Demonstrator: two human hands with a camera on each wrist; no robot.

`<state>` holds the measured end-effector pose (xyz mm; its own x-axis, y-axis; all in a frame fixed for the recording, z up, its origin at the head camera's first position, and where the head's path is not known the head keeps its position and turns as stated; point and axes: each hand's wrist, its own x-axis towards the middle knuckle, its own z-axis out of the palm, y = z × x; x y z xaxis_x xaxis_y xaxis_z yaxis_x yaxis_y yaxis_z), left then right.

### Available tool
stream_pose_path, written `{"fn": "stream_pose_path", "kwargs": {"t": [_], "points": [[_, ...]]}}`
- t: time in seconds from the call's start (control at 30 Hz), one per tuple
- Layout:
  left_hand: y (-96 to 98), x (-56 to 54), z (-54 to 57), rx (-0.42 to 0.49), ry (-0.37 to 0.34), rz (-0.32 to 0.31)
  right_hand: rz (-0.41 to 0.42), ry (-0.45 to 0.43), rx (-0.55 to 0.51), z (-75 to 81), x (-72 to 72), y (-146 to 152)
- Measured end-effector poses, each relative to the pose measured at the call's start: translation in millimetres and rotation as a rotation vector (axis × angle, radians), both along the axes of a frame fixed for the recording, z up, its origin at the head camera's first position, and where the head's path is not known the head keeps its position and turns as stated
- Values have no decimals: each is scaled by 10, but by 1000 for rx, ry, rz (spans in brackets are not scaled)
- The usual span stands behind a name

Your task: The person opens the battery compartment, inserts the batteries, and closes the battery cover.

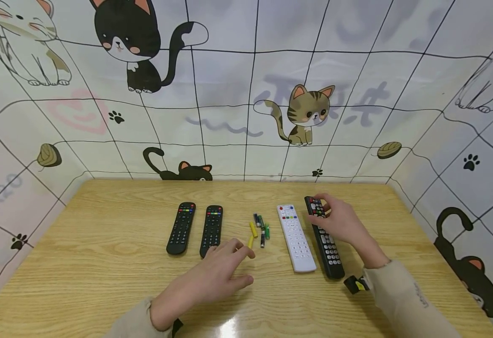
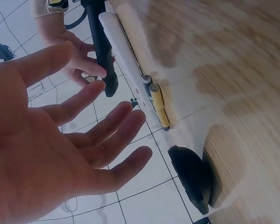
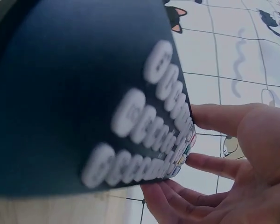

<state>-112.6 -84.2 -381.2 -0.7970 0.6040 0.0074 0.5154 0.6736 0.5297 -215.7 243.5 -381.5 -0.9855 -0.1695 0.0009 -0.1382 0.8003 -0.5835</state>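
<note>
Near left sleeve (image 1: 134, 320) angled inward, left hand (image 1: 214, 272) with fingers apart, right hand (image 1: 340, 219) extended, thumb and fingers clamped on long black remote (image 1: 331, 256), right of white remote (image 1: 296, 239).

Long black remote (image 1: 327, 242), pale-buttoned, face up, held near its far end, beside the white remote (image 1: 296, 239).

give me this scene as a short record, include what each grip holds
right grip: holds rightmost black remote near its far end
left grip: empty, fingers spread above the table
white remote: beside the held remote, on its left
leftmost black remote: lying beside second black remote
batteries: loose cluster, some yellow, some green, left of white remote
</note>
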Motion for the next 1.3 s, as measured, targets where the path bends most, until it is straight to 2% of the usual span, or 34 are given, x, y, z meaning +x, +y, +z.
{"fn": "stream_pose_path", "kwargs": {"t": [0.2, 0.5, 0.97, 1.3], "points": [[11, -21, -18, -31, -25, 14, -13, -4, 97, -56, -60, 15], [8, -35, -30, -42, -22, 12, 19, -4, 197, -110, -152, -23], [-6, -20, -34, -49, -22, 8, 27, -59, 263, -142, -196, -13], [3, -31, -33, -56, -31, 7, 43, -65, 294, -110, -193, -16]]}}
